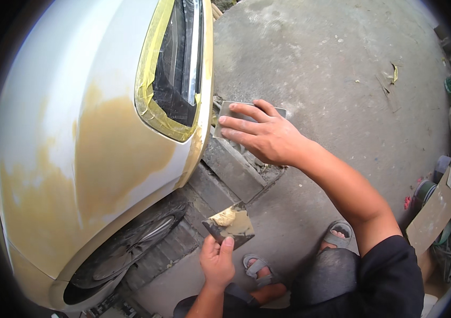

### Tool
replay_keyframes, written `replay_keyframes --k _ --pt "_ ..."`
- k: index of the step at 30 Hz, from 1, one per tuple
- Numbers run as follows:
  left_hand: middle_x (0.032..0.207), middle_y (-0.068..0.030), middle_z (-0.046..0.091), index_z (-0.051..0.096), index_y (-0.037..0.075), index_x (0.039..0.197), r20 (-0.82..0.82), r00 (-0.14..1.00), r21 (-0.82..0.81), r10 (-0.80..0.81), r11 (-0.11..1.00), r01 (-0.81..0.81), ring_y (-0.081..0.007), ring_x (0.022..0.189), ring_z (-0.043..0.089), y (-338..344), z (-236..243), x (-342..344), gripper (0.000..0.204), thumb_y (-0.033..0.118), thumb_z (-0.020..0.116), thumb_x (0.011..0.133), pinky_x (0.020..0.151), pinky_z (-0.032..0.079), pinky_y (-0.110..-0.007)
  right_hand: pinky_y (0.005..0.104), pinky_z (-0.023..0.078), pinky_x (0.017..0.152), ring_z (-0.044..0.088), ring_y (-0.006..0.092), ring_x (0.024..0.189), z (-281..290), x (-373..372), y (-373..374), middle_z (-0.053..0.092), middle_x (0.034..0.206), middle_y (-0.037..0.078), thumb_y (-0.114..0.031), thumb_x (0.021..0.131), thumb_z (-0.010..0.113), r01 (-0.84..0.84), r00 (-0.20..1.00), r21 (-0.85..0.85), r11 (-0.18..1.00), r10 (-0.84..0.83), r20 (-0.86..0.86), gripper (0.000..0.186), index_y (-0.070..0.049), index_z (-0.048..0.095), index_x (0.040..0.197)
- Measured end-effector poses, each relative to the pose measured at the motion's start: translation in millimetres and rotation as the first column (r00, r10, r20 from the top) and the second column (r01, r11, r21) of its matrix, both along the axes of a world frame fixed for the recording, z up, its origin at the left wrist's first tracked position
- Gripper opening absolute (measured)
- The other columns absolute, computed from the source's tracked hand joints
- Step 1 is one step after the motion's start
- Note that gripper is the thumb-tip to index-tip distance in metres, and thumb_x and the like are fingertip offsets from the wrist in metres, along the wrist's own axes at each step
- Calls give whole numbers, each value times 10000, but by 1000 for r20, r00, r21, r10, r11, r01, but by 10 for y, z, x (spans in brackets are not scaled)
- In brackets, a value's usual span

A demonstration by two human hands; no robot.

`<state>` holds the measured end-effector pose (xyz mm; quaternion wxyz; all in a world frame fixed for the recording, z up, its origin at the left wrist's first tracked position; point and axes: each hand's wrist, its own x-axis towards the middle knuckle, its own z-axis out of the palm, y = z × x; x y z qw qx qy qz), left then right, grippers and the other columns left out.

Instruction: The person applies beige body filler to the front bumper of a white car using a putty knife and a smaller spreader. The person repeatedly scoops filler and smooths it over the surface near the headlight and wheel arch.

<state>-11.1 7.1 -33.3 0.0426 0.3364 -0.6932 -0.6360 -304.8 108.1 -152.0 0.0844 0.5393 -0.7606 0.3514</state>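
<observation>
My left hand (218,265) grips the lower edge of a small dark palette (243,239), thumb on top. On it lies a dollop of tan putty (225,217). My right hand (273,132) is raised near the car's lower side edge, its fingers spread over a flat grey putty spreader (279,112). The white car body (103,58) fills the left side. A broad tan putty patch (116,146) covers the panel beside the window (175,79). Yellow masking tape (151,121) frames that window.
Below the panel sits a dark wheel (124,257). Grey blocks (233,167) lie on the concrete floor (337,69) beside the car. Cardboard sheets (432,212) and cans (424,191) crowd the right edge. My sandalled feet (338,234) stand near the bottom.
</observation>
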Motion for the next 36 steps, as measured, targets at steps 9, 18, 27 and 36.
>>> replay_keyframes --k 9,18,27,36 --pt "1264 -128 692 531 -54 1376 52 998 72 19 997 -22 -161 1147 657 163 -129 290 350 49 611 1051 1034 484 -308 548 317 1213 449 187 1471 -85 -163 -323 540 1569 -94 -213 1051 540 -69 998 -8 998 69 5 377 -221 654 1411" --pt "1193 -117 716 571 -66 1350 23 999 25 44 999 -44 -143 1037 680 149 -139 271 313 53 598 1062 930 515 -278 581 291 1231 466 184 1453 -110 -123 -237 539 1569 -89 -136 1022 554 -80 996 -16 997 80 32 411 -214 643 1415" --pt "1245 -123 699 547 -60 1365 74 997 61 17 998 -21 -148 1131 654 134 -140 286 343 56 614 1049 1010 487 -294 594 312 1221 474 182 1441 -189 -82 -332 555 1551 -89 -143 1008 586 -82 995 -31 996 84 51 393 -213 663 1387" --pt "1268 -132 691 537 -65 1383 110 994 54 3 998 -9 -174 1151 662 164 -145 248 363 60 614 1050 1030 497 -320 585 308 1230 482 181 1444 -166 -370 -381 594 1518 -68 -117 976 636 -52 997 -119 991 57 43 407 -215 674 1369"
